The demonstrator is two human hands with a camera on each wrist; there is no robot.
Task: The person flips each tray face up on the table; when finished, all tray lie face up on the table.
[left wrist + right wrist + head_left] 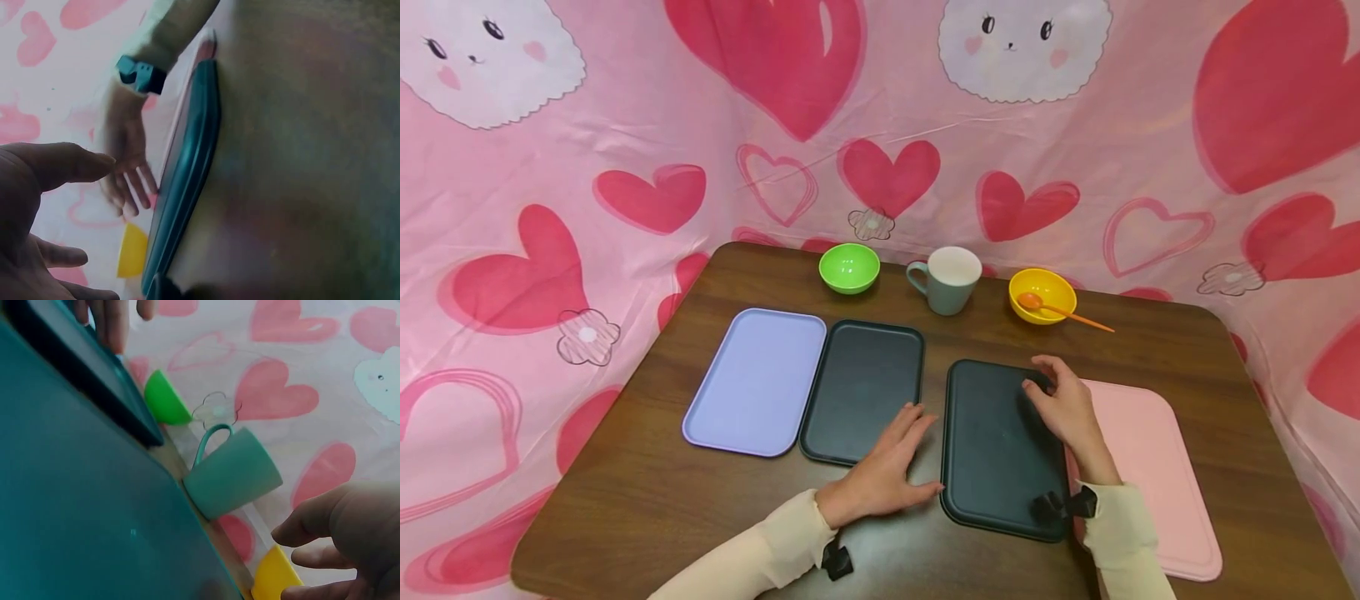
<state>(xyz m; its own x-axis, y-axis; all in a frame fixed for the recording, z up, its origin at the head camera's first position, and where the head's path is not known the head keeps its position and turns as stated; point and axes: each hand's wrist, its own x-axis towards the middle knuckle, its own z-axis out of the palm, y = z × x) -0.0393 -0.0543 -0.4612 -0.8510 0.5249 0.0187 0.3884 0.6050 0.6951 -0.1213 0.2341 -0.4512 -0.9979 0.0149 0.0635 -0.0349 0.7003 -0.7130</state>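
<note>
My left hand [887,467] is spread over the table between two dark trays, its thumb beside the left edge of the right-hand dark tray [1003,450]. Whether the thumb touches that edge, I cannot tell. Over the same tray's upper right part is my right hand [1063,408], fingers loosely bent and holding nothing. In the left wrist view a gap shows between the left hand [37,200] and the dark tray's side [194,156]. The other dark tray [865,392] lies left of it, against a lavender tray [756,383]. A pink tray [1150,467] lies partly under the right-hand dark tray.
Along the table's back stand a green bowl [848,268], a grey-green mug [951,287] with its handle to the left, and a yellow bowl [1041,292] with an orange spoon [1075,317] resting in it. A pink heart-patterned cloth [647,125] hangs behind the brown table [625,492].
</note>
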